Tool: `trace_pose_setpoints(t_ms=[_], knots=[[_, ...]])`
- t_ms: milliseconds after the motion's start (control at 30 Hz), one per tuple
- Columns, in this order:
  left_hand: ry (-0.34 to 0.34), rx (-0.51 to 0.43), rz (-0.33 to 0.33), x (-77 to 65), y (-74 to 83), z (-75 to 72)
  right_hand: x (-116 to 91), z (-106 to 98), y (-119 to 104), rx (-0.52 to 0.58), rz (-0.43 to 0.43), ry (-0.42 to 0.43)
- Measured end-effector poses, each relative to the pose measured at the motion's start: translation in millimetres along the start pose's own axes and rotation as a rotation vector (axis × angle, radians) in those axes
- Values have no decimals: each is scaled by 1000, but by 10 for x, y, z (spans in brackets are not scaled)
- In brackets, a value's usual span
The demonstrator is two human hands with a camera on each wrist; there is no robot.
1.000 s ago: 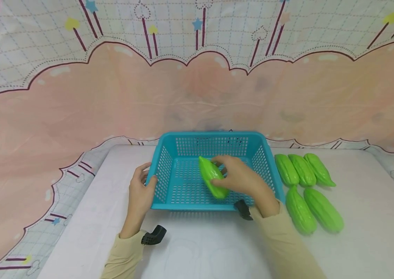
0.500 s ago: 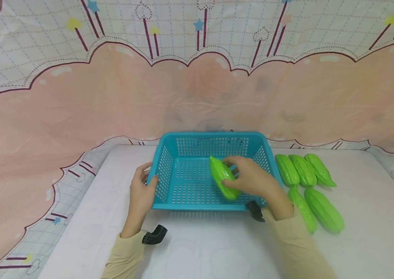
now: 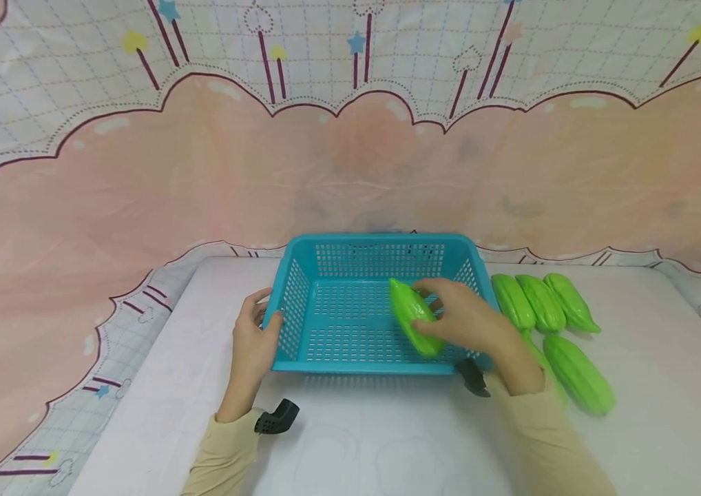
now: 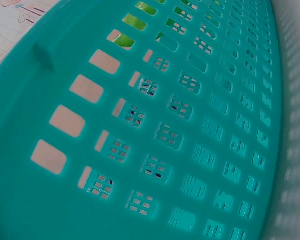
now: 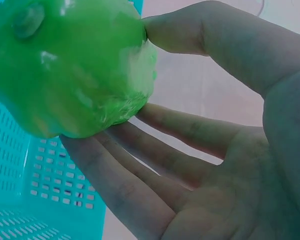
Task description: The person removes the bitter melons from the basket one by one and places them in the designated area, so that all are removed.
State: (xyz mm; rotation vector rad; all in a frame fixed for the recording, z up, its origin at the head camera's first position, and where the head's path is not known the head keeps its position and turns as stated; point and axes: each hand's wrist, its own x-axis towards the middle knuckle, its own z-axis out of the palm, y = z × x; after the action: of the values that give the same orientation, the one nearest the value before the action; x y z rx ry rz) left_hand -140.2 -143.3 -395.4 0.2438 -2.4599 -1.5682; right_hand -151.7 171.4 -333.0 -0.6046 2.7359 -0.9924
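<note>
A glossy, bright green bitter melon [image 3: 409, 313] is held over the right half of a blue plastic basket [image 3: 381, 239]. My right hand [image 3: 463, 318] pinches it, thumb on the near side and fingers on the far side. In the right wrist view the ridged end of the bitter melon [image 5: 75, 75] sits between thumb and fingertips, with basket mesh below. At the basket's left rim my left hand [image 3: 254, 344] grips the edge, thumb on top and fingers outside. The left wrist view is filled by the slotted basket wall [image 4: 20, 190]; no fingers show there.
Several more green bitter melons [image 3: 578, 375] lie on the white table [image 3: 357, 441] right of the basket. One is partly hidden by my right forearm. A patterned cloth backdrop [image 3: 350, 172] stands behind the table. Each wrist carries a black camera mount [image 3: 277, 417].
My right hand has moved rightward inside the basket area with the bitter melon in its grip, and its forearm now covers one melon on the table. My left hand stays on the rim.
</note>
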Motion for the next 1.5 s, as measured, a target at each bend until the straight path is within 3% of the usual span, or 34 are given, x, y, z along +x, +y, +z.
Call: trace_pose_setpoints(t_ms=[600, 1333, 1500], knots=[[17, 7, 27, -7, -10, 8, -208, -182, 132, -42, 32, 29], [9, 7, 14, -2, -12, -19, -443, -405, 210, -85, 77, 81], [-1, -6, 10, -1, -11, -18, -506, -450, 226, -71, 52, 102]])
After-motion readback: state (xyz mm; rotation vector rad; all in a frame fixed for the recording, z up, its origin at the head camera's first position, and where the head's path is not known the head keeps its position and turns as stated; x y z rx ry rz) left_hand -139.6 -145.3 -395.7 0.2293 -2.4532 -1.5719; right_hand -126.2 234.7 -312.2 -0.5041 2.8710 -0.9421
